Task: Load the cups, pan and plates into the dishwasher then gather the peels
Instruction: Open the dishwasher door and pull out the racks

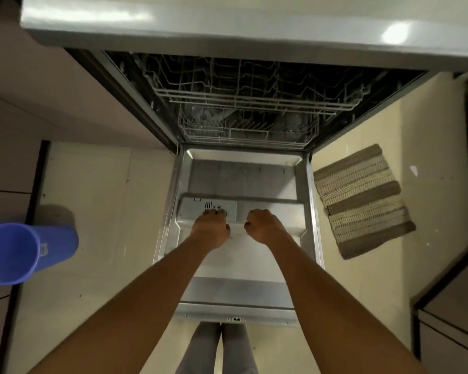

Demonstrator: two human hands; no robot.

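Two racks sit in the dishwasher (243, 109), upper rack (254, 95) pulled partly forward over the lower rack (243, 133); both look mostly bare from here, though the lower one is dim and I can't rule out something in its back. No cups, pan, plates or peels in view, so I judge loading hasn't started and those things are somewhere out of frame.

One door (243, 255) lies fully dropped flat, inner face up, its free edge nearest my legs. I'd say it's down so the racks can slide out over it.

Two hands, both mine, hover over the door's middle, near the detergent dispenser (208, 209) at its left side. My left hand (210, 229) has fingers curled downward, tips at or just above the dispenser; can't tell if they touch. My right hand (264, 225) is curled into a loose fist, holding nothing, just beside the left. Probably reaching in for a rack.

One blue bucket (19, 252) lies on its side on the floor (100, 201), off the door's left edge, mouth toward me. One striped mat (362, 201) off the right edge. One countertop (227, 20) edge overhangs the machine's top.
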